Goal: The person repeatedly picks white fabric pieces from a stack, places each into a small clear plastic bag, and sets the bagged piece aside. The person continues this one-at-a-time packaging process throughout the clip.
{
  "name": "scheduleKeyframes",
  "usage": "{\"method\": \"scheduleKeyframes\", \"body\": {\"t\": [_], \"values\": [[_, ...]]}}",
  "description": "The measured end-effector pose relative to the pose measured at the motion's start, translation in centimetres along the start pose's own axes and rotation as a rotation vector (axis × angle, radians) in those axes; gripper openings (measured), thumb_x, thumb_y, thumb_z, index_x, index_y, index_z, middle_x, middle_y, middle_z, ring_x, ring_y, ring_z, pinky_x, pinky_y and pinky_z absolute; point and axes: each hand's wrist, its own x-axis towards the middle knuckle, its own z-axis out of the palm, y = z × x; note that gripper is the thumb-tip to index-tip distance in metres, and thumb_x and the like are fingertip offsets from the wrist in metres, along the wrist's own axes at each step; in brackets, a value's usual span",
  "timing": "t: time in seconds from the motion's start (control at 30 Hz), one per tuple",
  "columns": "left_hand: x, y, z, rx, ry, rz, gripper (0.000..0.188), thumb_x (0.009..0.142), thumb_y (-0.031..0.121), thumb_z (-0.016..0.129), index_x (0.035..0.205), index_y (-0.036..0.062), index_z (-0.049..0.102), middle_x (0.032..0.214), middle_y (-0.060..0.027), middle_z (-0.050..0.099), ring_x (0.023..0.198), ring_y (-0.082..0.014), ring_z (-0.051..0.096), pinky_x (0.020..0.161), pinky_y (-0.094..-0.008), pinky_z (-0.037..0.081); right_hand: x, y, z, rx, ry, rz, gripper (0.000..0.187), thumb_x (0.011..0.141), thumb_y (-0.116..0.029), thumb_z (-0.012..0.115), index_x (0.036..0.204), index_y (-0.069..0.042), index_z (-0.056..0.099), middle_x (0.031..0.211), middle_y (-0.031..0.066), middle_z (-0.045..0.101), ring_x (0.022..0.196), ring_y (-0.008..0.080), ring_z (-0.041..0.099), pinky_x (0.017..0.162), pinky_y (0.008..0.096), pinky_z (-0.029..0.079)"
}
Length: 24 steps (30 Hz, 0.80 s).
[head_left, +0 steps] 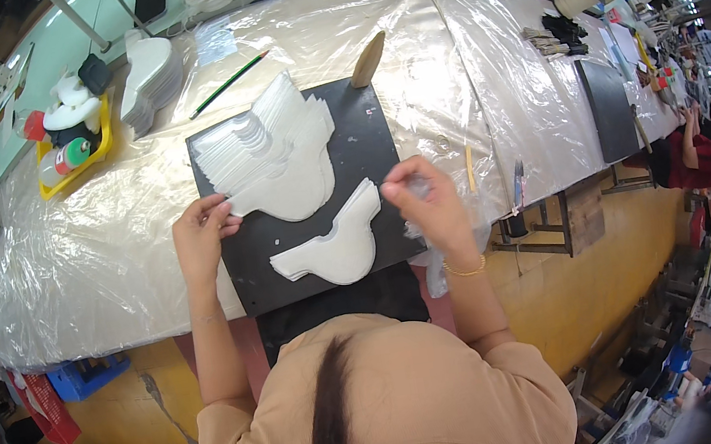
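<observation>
Honestly, the small stack of white wing-shaped cut pieces (332, 248) was laid between both hands, long axis slanted up-right. A thin white piece (396, 185) was pinched shut by the right hand (427, 207); the fanned white pile (272, 156) beyond was gripped by the left hand (201, 236), on the black square mat (361, 134).

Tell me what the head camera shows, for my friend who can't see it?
A person's left hand touches a fanned stack of white cut pieces on a black board, while the right hand pinches clear plastic film beside a smaller white stack.
</observation>
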Motion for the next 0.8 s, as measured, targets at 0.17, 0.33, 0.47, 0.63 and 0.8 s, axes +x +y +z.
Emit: {"method": "scheduleKeyframes", "body": {"t": [0.17,0.33,0.47,0.63,0.8], "values": [[-1.3,0.5,-0.5,-0.207,-0.161,-0.085,0.015,0.090,0.006,0.065,0.101,-0.0047,0.061,0.079,-0.0118,0.067,0.068,-0.0182,0.069,0.061,-0.0248,0.058,-0.2,-0.2,5.3,-0.194,-0.219,-0.190,0.014,0.086,-0.010,0.071,0.094,-0.002,0.064,0.086,0.0036,0.063,0.080,0.0130,0.058,0.075,0.0257,0.046],[-3.3,0.7,1.1,-0.565,-0.439,-0.208,0.013,0.092,0.008,0.064,0.100,-0.0011,0.060,0.085,-0.0112,0.068,0.076,-0.0188,0.070,0.064,-0.0257,0.060,0.0,-0.4,8.4,-0.233,-0.251,-0.319,0.021,0.083,-0.017,0.075,0.093,-0.002,0.064,0.086,0.0076,0.063,0.077,0.0180,0.060,0.073,0.0276,0.047],[-4.4,0.8,2.8,-0.619,-0.543,-0.242,0.016,0.093,0.011,0.064,0.103,-0.0005,0.061,0.086,-0.0062,0.065,0.072,-0.0131,0.066,0.059,-0.0236,0.057,0.1,-0.2,8.9,-0.228,-0.221,-0.329,0.036,0.074,-0.025,0.083,0.088,-0.004,0.057,0.084,0.0068,0.061,0.074,0.0174,0.058,0.068,0.0282,0.046],[-5.4,0.6,4.5,-0.621,-0.610,-0.236,0.011,0.093,0.011,0.065,0.098,0.0010,0.063,0.084,-0.0019,0.062,0.068,-0.0087,0.061,0.058,-0.0235,0.053,-0.4,0.2,8.4,-0.262,-0.212,-0.197,0.048,0.068,-0.031,0.088,0.081,-0.006,0.049,0.077,0.0035,0.054,0.071,0.0135,0.052,0.067,0.0268,0.045],[-5.7,0.3,4.9,-0.583,-0.587,-0.190,0.010,0.092,0.010,0.066,0.098,0.0019,0.063,0.084,-0.0016,0.061,0.061,-0.0086,0.055,0.051,-0.0214,0.044,-0.2,1.0,8.2,-0.134,-0.249,-0.208,0.038,0.078,-0.023,0.081,0.079,-0.006,0.047,0.079,0.0026,0.052,0.071,0.0121,0.050,0.068,0.0255,0.043]]}}
